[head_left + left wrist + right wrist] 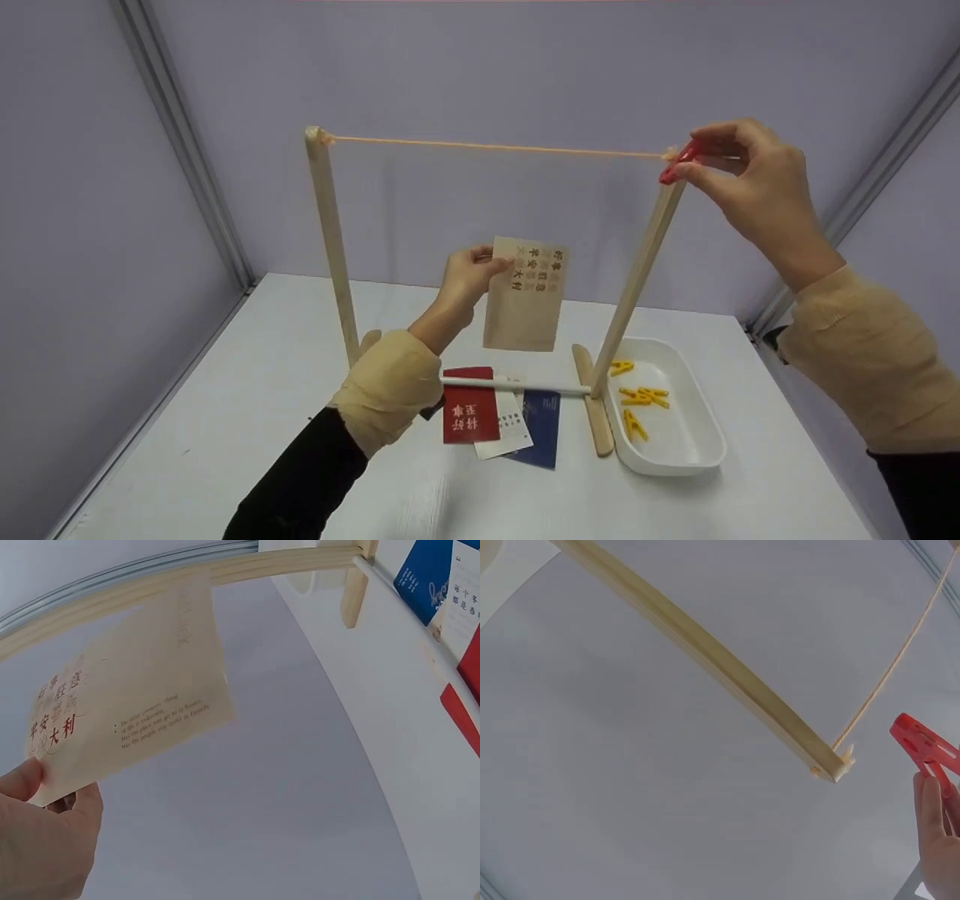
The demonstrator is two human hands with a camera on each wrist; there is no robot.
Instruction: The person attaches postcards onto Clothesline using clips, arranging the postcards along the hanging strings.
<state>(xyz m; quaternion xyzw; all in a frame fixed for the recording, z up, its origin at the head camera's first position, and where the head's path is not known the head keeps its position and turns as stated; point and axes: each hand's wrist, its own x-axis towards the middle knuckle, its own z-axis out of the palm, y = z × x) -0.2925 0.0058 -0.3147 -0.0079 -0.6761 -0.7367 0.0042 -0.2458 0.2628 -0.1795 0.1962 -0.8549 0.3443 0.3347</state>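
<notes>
A: What does the left grip (466,279) have?
B: It pinches the beige card (523,319) near its upper left edge, the thumb in front and fingers behind, so there is no more gap than the paper needs. The card is in the air, below the cord (495,147) and apart from it.
A: And the right grip (766,180)?
B: Thumb and fingers pinch a red peg (682,159) near the cord's right end. In the right wrist view, the peg is apart from the cord and from the right post (637,277).
A: What is farther out?
B: The cord goes across to the left post (330,240). Below, a red card (471,420), a white card (511,439) and a blue card (546,431) lie overlapping on the counter (262,420), and the white bar (551,387) passes over them. Just beside the right post's foot (599,435) stands a white tray (709,442) with several yellow pegs (636,397).
</notes>
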